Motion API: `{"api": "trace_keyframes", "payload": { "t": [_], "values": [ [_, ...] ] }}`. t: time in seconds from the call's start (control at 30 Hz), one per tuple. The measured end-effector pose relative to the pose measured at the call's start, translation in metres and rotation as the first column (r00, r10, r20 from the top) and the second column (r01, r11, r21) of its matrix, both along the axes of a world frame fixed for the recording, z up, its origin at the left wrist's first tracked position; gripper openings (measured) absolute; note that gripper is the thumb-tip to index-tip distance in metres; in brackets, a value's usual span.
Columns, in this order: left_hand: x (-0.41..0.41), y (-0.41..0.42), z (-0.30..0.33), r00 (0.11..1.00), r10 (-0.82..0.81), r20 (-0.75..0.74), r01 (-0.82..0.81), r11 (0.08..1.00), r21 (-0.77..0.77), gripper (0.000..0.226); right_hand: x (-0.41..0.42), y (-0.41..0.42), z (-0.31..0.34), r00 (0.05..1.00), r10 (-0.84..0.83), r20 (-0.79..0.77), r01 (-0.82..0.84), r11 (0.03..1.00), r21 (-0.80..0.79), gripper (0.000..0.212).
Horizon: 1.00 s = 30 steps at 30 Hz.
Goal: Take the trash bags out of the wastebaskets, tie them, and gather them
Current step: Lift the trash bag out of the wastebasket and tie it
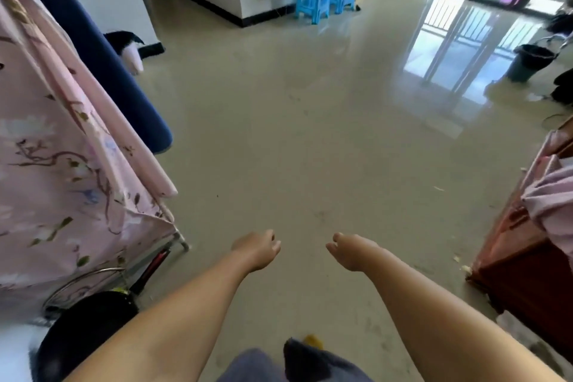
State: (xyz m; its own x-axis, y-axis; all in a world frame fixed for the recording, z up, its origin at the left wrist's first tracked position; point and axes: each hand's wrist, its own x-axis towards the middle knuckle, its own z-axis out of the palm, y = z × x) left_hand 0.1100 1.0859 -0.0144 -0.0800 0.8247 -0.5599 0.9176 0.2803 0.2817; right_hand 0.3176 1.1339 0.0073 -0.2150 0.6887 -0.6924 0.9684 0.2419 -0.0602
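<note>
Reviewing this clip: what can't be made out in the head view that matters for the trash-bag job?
- Wastebasket, far right by the glass doors: its dark liner shows, but the contents are too small and distant to tell.
- Black rounded object, bottom left: partly hidden by the left forearm; cannot be identified.
- Left hand and right hand: seen from behind, palms hidden; both appear empty.
</note>
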Motion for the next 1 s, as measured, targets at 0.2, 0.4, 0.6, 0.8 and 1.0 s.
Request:
{"api": "trace_keyframes", "payload": {
  "t": [0.2,0.4,0.6,0.8,1.0],
  "values": [
    [-0.043,0.109,0.01,0.993,0.122,0.006,-0.122,0.993,-0.003,0.038,-0.052,0.138,0.012,0.969,0.246,0.002,-0.246,0.969,-0.027,0.047],
    [-0.129,0.227,0.002,0.968,0.252,0.001,-0.252,0.968,0.024,0.038,-0.144,0.282,-0.012,0.951,0.308,-0.014,-0.308,0.951,0.012,0.052],
    [-0.229,0.351,0.015,0.959,0.283,-0.026,-0.282,0.959,0.044,0.036,-0.253,0.41,0.002,0.931,0.362,-0.052,-0.362,0.932,0.013,0.051],
    [-0.314,0.446,0.017,0.932,0.361,-0.006,-0.361,0.932,0.023,0.035,-0.351,0.521,-0.002,0.916,0.396,-0.066,-0.397,0.918,-0.003,0.055],
    [-0.419,0.559,0.009,0.89,0.456,-0.033,-0.453,0.889,0.059,0.038,-0.459,0.657,-0.011,0.863,0.504,-0.044,-0.503,0.864,0.032,0.058]
  ]
}}
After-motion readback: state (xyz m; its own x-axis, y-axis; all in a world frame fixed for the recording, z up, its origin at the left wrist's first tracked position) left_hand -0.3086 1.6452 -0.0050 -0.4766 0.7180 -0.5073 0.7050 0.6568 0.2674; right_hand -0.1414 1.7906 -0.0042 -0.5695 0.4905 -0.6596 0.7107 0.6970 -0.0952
